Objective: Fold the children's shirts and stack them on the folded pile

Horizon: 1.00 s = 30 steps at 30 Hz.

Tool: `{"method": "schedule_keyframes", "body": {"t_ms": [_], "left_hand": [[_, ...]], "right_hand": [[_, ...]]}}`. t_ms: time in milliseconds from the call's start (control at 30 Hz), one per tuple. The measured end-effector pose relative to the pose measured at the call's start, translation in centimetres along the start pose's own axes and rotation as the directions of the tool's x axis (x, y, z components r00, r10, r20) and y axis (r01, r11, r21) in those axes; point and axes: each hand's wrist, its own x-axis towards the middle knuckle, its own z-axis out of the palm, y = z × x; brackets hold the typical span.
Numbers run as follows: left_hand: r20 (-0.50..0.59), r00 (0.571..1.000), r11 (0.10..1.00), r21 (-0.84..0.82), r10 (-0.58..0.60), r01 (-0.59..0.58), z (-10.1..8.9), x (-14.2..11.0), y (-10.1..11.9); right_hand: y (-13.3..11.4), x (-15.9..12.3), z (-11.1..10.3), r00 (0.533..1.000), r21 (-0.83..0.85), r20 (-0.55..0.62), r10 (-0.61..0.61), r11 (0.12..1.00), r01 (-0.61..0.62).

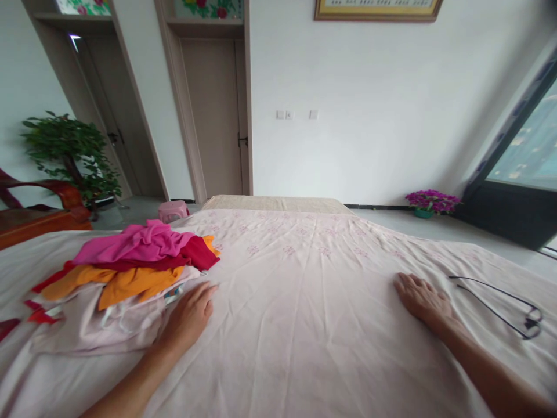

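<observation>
My left hand (191, 310) rests on the pale pink cloth (304, 325), right beside a pile of folded clothes. Its fingers are loosely bent and hold nothing. On top of that pile lies a magenta garment (134, 244), with a red garment (202, 253) and an orange garment (139, 284) below it. At the bottom is a pale pink garment (104, 328) with white strings. My right hand (422, 296) lies palm down and flat on the cloth, empty. A pair of dark-framed glasses (528, 319) sits just right of it, apart from the fingers.
Behind the cloth-covered surface stand a pink plastic stool (173, 210) and a beige covered piece (278, 203). A wooden armchair (65, 197) and a leafy potted plant (69, 148) are at the left. Purple flowers (430, 200) stand on the floor at right.
</observation>
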Motion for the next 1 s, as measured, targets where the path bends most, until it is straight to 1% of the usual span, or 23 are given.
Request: {"method": "schedule_keyframes", "body": {"t_ms": [100,233,300,367,433,467,500,567,600,667,700,767,800,867,900,933,967,1000], "left_hand": [[-0.003,1.0,0.998,-0.059,0.016,-0.016,-0.1,0.1,0.3],[-0.025,0.999,0.989,-0.139,0.047,-0.05,-0.8,0.4,1.0],[-0.079,0.996,0.986,-0.155,0.044,-0.056,-1.9,0.7,1.3],[-0.146,0.989,0.992,-0.125,0.014,-0.032,-3.7,1.2,1.2],[-0.216,0.975,0.997,-0.066,-0.059,0.046,-6.0,2.1,0.3],[-0.254,0.96,0.993,-0.034,-0.115,0.11,-7.3,2.7,-0.5],[-0.302,0.936,0.982,-0.005,-0.183,0.19,-8.6,3.4,-1.5],[-0.375,0.87,0.928,0.061,-0.321,0.368,-10.8,4.8,-4.3],[-0.383,0.846,0.896,0.095,-0.37,0.434,-11.5,5.6,-6.0],[-0.363,0.831,0.851,0.159,-0.422,0.501,-12.3,7.0,-9.6],[-0.33,0.828,0.834,0.17,-0.453,0.525,-12.4,7.6,-11.3],[-0.212,0.83,0.814,0.179,-0.516,0.552,-12.4,8.6,-13.9],[-0.162,0.824,0.807,0.171,-0.543,0.565,-12.5,9.0,-14.7],[-0.117,0.786,0.782,0.092,-0.607,0.617,-12.9,9.8,-15.1],[-0.127,0.757,0.759,0.04,-0.641,0.65,-13.1,10.4,-14.8],[-0.143,0.738,0.748,-0.029,-0.66,0.663,-13.4,11.1,-14.1],[-0.15,0.74,0.755,-0.105,-0.655,0.647,-13.6,11.9,-13.2],[-0.146,0.766,0.779,-0.165,-0.626,0.605,-13.6,12.8,-12.0]], "right_hand": [[-0.2,0.0,-0.2,0.998,0.028,0.041,0.049,0.998,-0.05],[-0.5,0.1,-0.4,0.995,0.047,0.031,0.092,0.994,-0.094],[-0.5,0.2,-0.4,0.995,0.055,0.016,0.102,0.993,-0.103],[-0.4,0.2,-0.3,0.995,0.061,0.012,0.102,0.993,-0.102],[-0.3,0.2,-0.3,0.995,0.063,0.009,0.098,0.993,-0.098],[-0.3,0.1,-0.3,0.996,0.063,0.008,0.094,0.994,-0.095],[-0.4,0.0,-0.3,0.996,0.064,0.005,0.09,0.994,-0.09],[-0.5,-0.3,-0.5,0.996,0.062,-0.005,0.084,0.995,-0.083],[-0.5,-0.4,-0.6,0.997,0.059,-0.01,0.081,0.995,-0.081],[-0.7,-0.7,-0.8,0.997,0.047,-0.016,0.08,0.996,-0.079],[-0.8,-0.8,-0.9,0.997,0.04,-0.017,0.081,0.996,-0.08],[-0.9,-0.9,-1.1,0.996,0.029,-0.011,0.087,0.996,-0.087],[-0.9,-0.9,-1.1,0.996,0.024,-0.007,0.091,0.996,-0.091],[-1.0,-0.9,-1.3,0.995,0.019,0.004,0.097,0.995,-0.097],[-1.1,-0.9,-1.4,0.995,0.019,0.008,0.099,0.995,-0.099],[-1.1,-1.0,-1.4,0.995,0.018,0.012,0.1,0.995,-0.1],[-1.2,-1.0,-1.5,0.995,0.017,0.013,0.101,0.995,-0.101],[-1.2,-1.1,-1.6,0.995,0.016,0.012,0.102,0.995,-0.102]]}}
